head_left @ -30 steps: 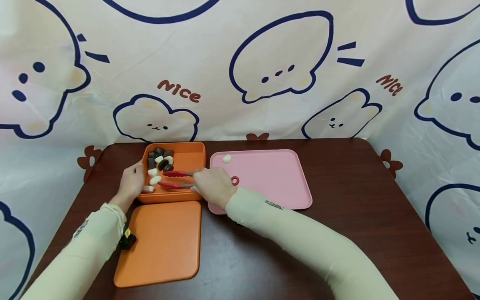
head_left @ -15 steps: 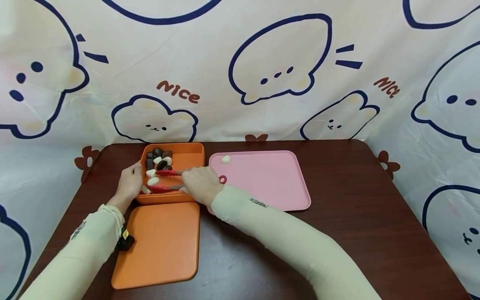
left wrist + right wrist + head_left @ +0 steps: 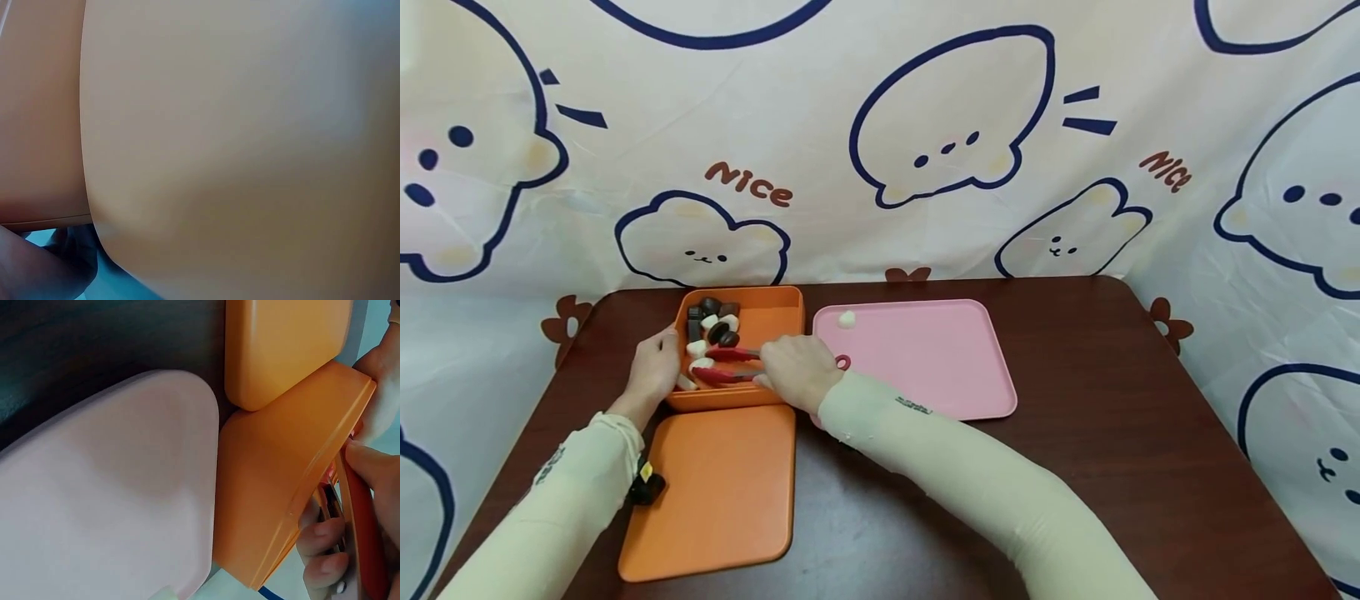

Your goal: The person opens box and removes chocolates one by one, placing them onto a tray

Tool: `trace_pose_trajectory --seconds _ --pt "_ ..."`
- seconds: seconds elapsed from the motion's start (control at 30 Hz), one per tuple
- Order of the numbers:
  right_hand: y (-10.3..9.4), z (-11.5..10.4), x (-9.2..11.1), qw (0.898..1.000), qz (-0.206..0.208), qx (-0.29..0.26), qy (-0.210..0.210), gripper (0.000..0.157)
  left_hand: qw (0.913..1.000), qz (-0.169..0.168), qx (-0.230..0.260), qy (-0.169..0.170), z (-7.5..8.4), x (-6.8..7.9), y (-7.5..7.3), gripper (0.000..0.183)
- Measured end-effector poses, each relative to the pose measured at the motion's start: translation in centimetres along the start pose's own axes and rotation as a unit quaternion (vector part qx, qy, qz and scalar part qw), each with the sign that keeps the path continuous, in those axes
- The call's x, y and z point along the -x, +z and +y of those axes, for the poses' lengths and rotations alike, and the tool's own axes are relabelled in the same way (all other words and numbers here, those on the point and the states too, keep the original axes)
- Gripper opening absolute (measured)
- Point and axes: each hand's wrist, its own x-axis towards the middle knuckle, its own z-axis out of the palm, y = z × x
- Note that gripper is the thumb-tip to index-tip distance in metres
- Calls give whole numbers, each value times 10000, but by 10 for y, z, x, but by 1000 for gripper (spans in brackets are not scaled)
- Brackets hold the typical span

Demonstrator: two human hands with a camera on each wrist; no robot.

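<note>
An orange box (image 3: 778, 312) holds several black, brown and white pieces heaped along its left side. My left hand (image 3: 655, 367) grips the box's left wall, thumb at the rim. With my right hand (image 3: 797, 367) I hold red-tipped tongs (image 3: 722, 377) over the box, pointing left. A white oval piece (image 3: 702, 363) lies at the tips, the lower tip overlapping its front edge. In the right wrist view, thumb and fingers (image 3: 322, 534) squeeze the tongs' arms. The left wrist view shows part of the left hand (image 3: 40, 269) below the box wall.
A pink tray (image 3: 932, 358) stands right of the box, with one small white piece (image 3: 847, 319) near its far left corner. An orange lid (image 3: 718, 492) lies in front of the box. Patterned cloth (image 3: 820, 233) hangs behind the dark table (image 3: 1090, 400).
My right hand and the tongs have moved left across the box to the white oval piece. The tongs' tips spread, then drew closer together. My left hand keeps its grip on the box.
</note>
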Motion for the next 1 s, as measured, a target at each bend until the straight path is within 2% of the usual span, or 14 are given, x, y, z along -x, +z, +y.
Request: trace_pose_trajectory --seconds 0.4,0.8,1.0 --pt "-10 8 7 9979 -93 -598 246 39 9994 -26 163 -304 3 -1 0 63" --pt "-14 24 26 9923 85 -1127 511 39 9997 -49 107 -207 -2 -2 1 63" --pt "-17 39 40 9895 291 -1345 453 42 9996 54 128 -261 -1 -3 2 63"
